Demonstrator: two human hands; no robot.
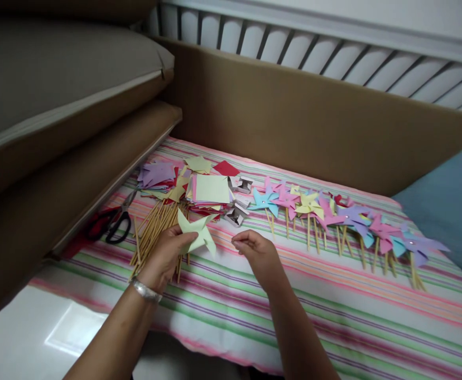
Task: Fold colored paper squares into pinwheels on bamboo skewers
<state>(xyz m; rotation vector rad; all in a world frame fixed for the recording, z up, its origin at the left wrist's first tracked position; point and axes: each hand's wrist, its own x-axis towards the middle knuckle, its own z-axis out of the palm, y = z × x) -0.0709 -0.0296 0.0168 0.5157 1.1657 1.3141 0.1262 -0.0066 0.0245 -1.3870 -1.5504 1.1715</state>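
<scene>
I count one pale green paper pinwheel [198, 232] in my left hand [166, 257], no stick on it, held up just above the striped mattress cover [334, 316]. The left grip is clenched on it: thumb on top, fingers curled under its left blades. My right hand [257, 252] sits just right of the pinwheel, not touching it; its fingertips are pinched together, and I cannot tell whether something tiny is held between them.

Beyond my hands lies one bundle of wooden sticks [155, 227], too many to count, fanned toward me. Behind it is one loose heap of cut paper squares [193, 184] in purple, yellow, green and red. One pair of black-handled scissors [114, 221] lies at the left edge. I see about three small silvery packets [241, 200] beside the heap. To the right runs a row of finished pinwheels on sticks [342, 221], roughly ten; overlap hides the exact number.
</scene>
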